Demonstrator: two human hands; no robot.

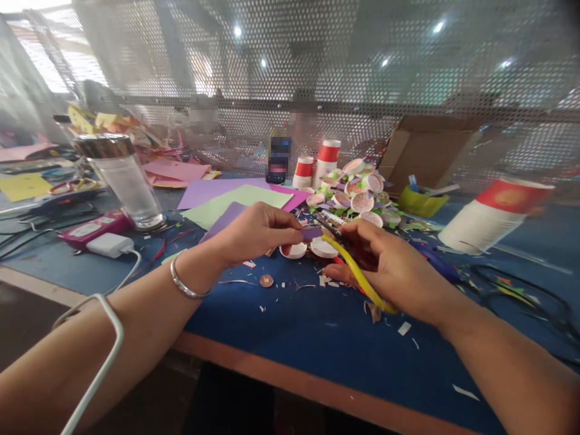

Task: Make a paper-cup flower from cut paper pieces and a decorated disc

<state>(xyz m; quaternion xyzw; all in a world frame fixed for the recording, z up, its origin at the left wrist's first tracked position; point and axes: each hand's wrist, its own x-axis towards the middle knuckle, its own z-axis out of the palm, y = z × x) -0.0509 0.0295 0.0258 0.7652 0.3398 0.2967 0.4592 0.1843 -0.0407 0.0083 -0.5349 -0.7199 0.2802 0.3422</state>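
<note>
Between the thumb and fingers of my left hand (263, 235) is a small piece of purple paper (310, 232). My right hand (385, 260) is closed round a pair of scissors with a yellow handle (360, 275); the blades point left toward the purple paper, and I cannot tell whether they touch it. Just beyond both hands lie white paper cup bottoms (324, 246). Behind them rises a heap of cut paper cup pieces (362, 196) with green and purple paper bits on it.
Purple and green paper sheets (240, 202) lie behind my left hand. A glass water bottle (129, 187) and a white charger (110, 244) stand at left. At right are stacked paper cups (492, 220), a green holder (421, 202) and black cables (521, 296). Scraps litter the blue table (290, 326).
</note>
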